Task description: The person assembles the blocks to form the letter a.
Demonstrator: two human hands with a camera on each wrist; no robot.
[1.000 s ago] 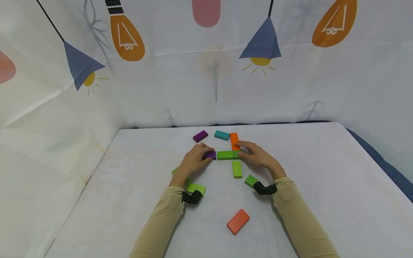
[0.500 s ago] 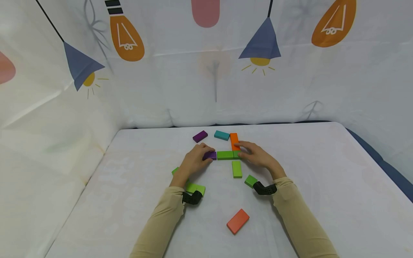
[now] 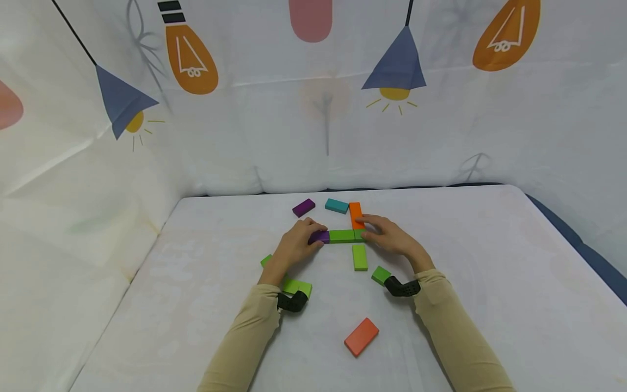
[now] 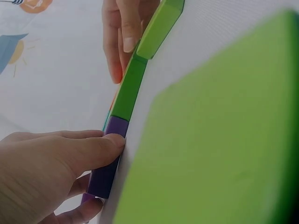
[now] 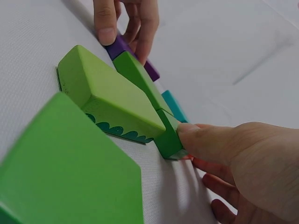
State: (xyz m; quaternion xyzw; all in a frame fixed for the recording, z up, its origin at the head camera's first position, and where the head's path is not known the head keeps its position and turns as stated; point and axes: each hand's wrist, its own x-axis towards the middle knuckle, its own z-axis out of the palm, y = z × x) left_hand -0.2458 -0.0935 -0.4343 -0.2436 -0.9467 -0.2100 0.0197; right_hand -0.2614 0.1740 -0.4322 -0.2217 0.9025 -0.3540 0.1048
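Note:
My left hand (image 3: 294, 244) pinches a purple block (image 3: 321, 237) between thumb and fingers. The end of that block meets a long green block (image 3: 342, 236), as the left wrist view also shows. Against its other end lies a second green block (image 5: 168, 135), which my right hand (image 3: 392, 238) holds with the thumb on its near side. The right index finger reaches to an orange block (image 3: 355, 213) standing behind that green block. Just in front, a lime-green block (image 3: 360, 257) points toward me. The right hand partly hides the second green block.
At the back lie a dark purple block (image 3: 304, 207) and a teal block (image 3: 337, 205). Lime-green blocks (image 3: 297, 287) sit under the left wrist, and a green block (image 3: 380, 275) lies by the right wrist camera. An orange-red block (image 3: 361, 337) lies nearest on the white table (image 3: 171, 305).
My left hand has slid the purple block slightly right, closing the narrow gap to the long green block. The right hand stays in place.

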